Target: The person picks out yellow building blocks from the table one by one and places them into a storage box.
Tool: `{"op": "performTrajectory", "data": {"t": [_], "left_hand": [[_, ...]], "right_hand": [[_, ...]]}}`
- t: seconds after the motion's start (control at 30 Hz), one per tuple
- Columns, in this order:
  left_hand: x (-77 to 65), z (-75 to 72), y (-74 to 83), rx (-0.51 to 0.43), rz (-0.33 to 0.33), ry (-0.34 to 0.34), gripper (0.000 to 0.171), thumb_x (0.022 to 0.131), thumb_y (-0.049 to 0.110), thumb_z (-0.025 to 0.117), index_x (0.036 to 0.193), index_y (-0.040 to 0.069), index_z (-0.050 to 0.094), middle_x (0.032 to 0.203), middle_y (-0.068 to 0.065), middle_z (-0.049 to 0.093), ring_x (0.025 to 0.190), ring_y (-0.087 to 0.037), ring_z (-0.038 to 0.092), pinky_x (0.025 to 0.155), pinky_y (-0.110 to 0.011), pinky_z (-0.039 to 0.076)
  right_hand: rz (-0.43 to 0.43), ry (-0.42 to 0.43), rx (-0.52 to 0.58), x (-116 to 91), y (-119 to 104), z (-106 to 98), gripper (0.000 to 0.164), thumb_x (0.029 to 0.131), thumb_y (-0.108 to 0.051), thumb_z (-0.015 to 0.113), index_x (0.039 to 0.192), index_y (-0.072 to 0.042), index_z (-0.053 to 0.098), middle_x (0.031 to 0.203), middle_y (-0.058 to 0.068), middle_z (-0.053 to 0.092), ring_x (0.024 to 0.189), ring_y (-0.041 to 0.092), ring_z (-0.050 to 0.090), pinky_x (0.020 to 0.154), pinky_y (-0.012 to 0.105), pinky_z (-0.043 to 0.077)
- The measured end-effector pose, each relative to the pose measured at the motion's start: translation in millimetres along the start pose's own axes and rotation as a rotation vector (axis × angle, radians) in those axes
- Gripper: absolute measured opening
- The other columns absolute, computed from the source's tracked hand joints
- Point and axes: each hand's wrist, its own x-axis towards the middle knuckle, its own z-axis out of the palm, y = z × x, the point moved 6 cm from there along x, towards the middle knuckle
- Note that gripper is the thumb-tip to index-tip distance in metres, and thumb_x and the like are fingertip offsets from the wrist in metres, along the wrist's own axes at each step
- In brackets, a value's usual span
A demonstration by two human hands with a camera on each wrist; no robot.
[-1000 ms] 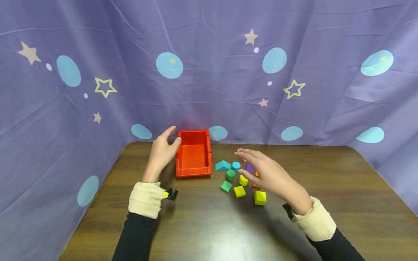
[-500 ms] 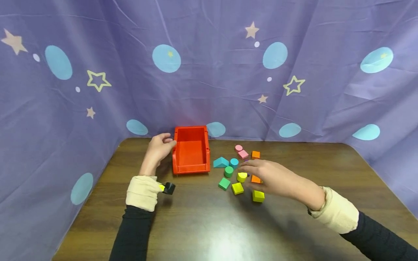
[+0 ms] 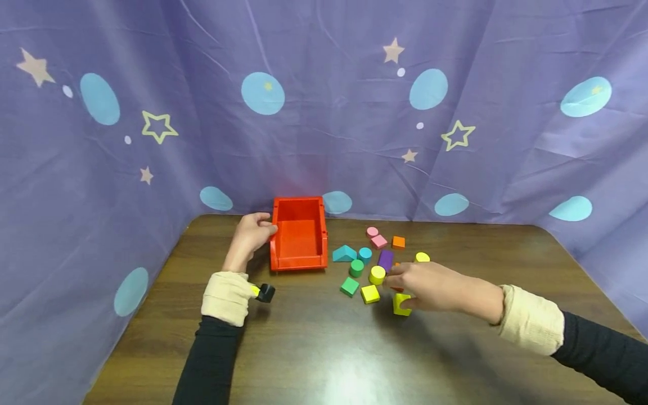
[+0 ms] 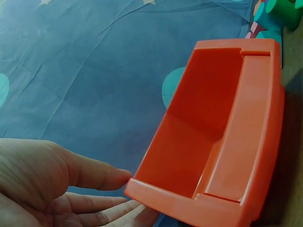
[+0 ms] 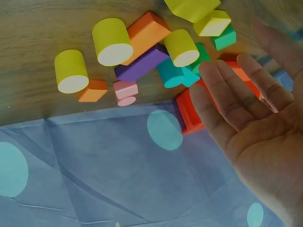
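While my left hand, uncurled, touches the red bin, my right hand hovers, spread-fingered, yellow block at eight o'clock.

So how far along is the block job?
No blocks are in the red bin, so nothing looks put away yet. The left hand touches the bin's edge; the right hand hovers over the blocks, holding none. All the blocks in sight on the table are probably left to do.

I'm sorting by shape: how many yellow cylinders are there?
3: left cylinder, back-right cylinder, and middle cylinder, blocked by the right hand in the head view. More could be hidden.
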Motion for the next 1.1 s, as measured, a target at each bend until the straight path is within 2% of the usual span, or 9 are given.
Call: {"op": "performTrajectory", "data": {"t": [0.13, 0.27, 0.43, 0.57, 0.67, 0.9, 1.1], "left_hand": [[0.2, 0.0, 0.1, 0.013, 0.011, 0.025, 0.05, 0.097, 0.009, 0.059, 0.145, -0.005, 0.051, 0.132, -0.027, 0.064, 0.118, -0.034, 0.064, 0.102, -0.04, 0.053], [-0.4, 0.1, 0.9, 0.023, 0.021, 0.055, 0.044, 0.096, 0.008, 0.061, 0.138, -0.005, 0.058, 0.127, -0.026, 0.067, 0.113, -0.032, 0.066, 0.097, -0.037, 0.054], [0.7, 0.4, 1.0, 0.019, 0.017, 0.082, 0.041, 0.094, 0.008, 0.064, 0.134, -0.004, 0.063, 0.122, -0.024, 0.07, 0.105, -0.027, 0.068, 0.088, -0.029, 0.054], [1.4, -0.9, -2.4, -0.003, 0.007, 0.095, 0.041, 0.093, 0.007, 0.065, 0.133, -0.003, 0.064, 0.121, -0.023, 0.071, 0.103, -0.026, 0.068, 0.086, -0.028, 0.055], [0.3, -1.6, -4.5, -0.009, -0.002, 0.096, 0.041, 0.093, 0.007, 0.064, 0.133, -0.003, 0.064, 0.121, -0.023, 0.071, 0.102, -0.025, 0.068, 0.086, -0.028, 0.055], [-2.0, -1.7, -3.3, 0.009, 0.015, 0.135, 0.039, 0.092, 0.007, 0.065, 0.13, -0.003, 0.065, 0.114, -0.021, 0.073, 0.092, -0.02, 0.067, 0.071, -0.021, 0.051], [-3.0, -2.3, -2.4, 0.002, 0.031, 0.167, 0.036, 0.09, 0.006, 0.067, 0.125, -0.005, 0.068, 0.112, -0.021, 0.074, 0.092, -0.021, 0.069, 0.073, -0.021, 0.052]], "right_hand": [[-0.004, -0.033, 0.01, 0.4, 0.5, 5.5, 0.049, 0.075, -0.01, 0.09, 0.12, -0.01, 0.073, 0.115, 0.003, 0.073, 0.098, 0.016, 0.068, 0.075, 0.03, 0.061], [-0.024, -0.039, 0.026, 0.2, 0.3, 12.8, 0.048, 0.075, -0.01, 0.089, 0.121, -0.01, 0.073, 0.122, 0.006, 0.073, 0.103, 0.02, 0.072, 0.078, 0.031, 0.062], [-0.002, -0.059, 0.046, -2.2, 1.8, 23.0, 0.045, 0.076, -0.015, 0.09, 0.118, -0.01, 0.074, 0.117, 0.004, 0.074, 0.093, 0.014, 0.071, 0.078, 0.03, 0.061], [0.002, -0.065, 0.041, -3.2, 2.4, 28.9, 0.045, 0.075, -0.016, 0.091, 0.115, -0.01, 0.074, 0.109, 0.002, 0.073, 0.087, 0.01, 0.068, 0.075, 0.029, 0.061], [0.011, -0.063, 0.043, -3.4, 3.8, 32.7, 0.044, 0.076, -0.016, 0.09, 0.116, -0.009, 0.073, 0.109, 0.002, 0.074, 0.088, 0.011, 0.069, 0.075, 0.03, 0.061], [0.009, -0.027, 0.042, -3.9, 5.2, 37.2, 0.04, 0.077, -0.015, 0.089, 0.113, -0.008, 0.073, 0.106, 0.004, 0.074, 0.088, 0.013, 0.071, 0.076, 0.03, 0.062], [0.012, -0.023, 0.05, -2.7, 3.8, 37.0, 0.039, 0.078, -0.015, 0.089, 0.113, -0.008, 0.073, 0.105, 0.005, 0.074, 0.087, 0.013, 0.07, 0.077, 0.03, 0.062]]}}
